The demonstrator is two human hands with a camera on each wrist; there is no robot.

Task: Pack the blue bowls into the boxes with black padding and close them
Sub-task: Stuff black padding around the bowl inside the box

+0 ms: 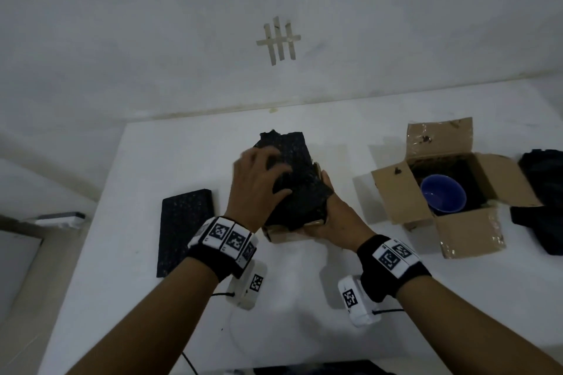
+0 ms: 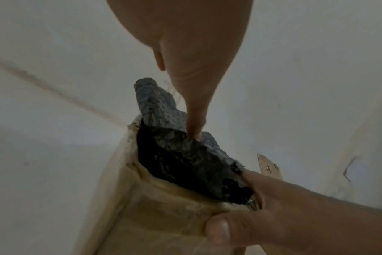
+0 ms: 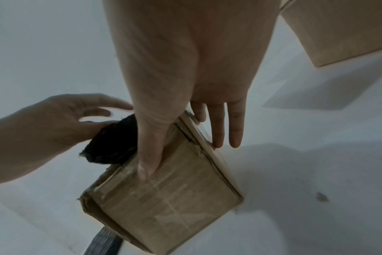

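My left hand (image 1: 259, 189) presses spread fingers on the black padding (image 1: 292, 179) sticking out of 1 box (image 1: 292, 233) directly beneath it, my right hand (image 1: 332, 216) grips that box's near corner, and the blue bowl (image 1: 443, 198) sits in the other box (image 1: 396, 192), nearer my right.

The mouth of the near cardboard box (image 1: 292, 233) is blocked by crumpled black padding (image 1: 292, 189) bulging above its rim, with the left hand (image 1: 259, 186) pressing on top and the right hand (image 1: 332, 216) gripping the box's right side. A flat black foam slab (image 1: 185, 228) lies on the counter (image 1: 137, 161) just left of it. To the right, the open box (image 1: 438, 186) spreads its four flaps outward; its interior holds a blue bowl (image 1: 443, 193). Dark items (image 1: 542, 201) crowd the counter's right edge.
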